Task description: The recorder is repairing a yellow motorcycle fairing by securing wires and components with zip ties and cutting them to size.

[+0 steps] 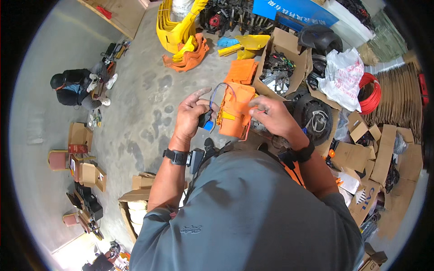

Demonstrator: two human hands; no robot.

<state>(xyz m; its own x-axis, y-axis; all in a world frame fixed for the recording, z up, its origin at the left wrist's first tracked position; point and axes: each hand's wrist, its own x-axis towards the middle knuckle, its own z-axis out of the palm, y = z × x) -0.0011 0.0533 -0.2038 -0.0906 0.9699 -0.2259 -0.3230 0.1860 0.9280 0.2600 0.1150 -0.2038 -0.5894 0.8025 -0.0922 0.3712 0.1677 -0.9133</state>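
Your left hand (190,113) grips a black-and-blue part (208,125), your right hand (276,118) a red wire (247,130); floor (135,108) spreads leftward.

Head fisheye, facing down, close above hands (186,116); rim details uncertain.

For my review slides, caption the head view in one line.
Left hand holding a black-and-blue part, right hand at an orange panel, near an open cardboard box.

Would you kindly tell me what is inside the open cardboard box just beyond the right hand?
The cardboard box shows tangled dark wires and silvery pieces; whatever lies beneath them is hidden.
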